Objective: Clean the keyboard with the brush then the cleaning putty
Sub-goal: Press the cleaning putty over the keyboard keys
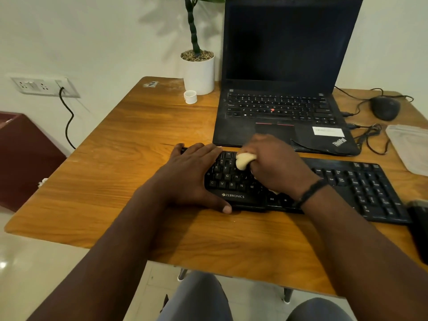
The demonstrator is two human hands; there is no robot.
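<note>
A black Zebronics keyboard (361,186) lies across the wooden table in front of me. My left hand (192,174) rests flat over the keyboard's left end, fingers spread, thumb on the front edge. My right hand (275,165) is closed around a lump of pale cream cleaning putty (243,161) and presses it onto the upper middle keys. Part of the putty is hidden inside the fist. No brush can be made out clearly.
An open black laptop (284,89) stands just behind the keyboard. A white plant pot (200,72) and a small white cap (190,97) sit at the back. A black mouse (385,107) with tangled cables and a clear plastic pouch (410,147) are at the right.
</note>
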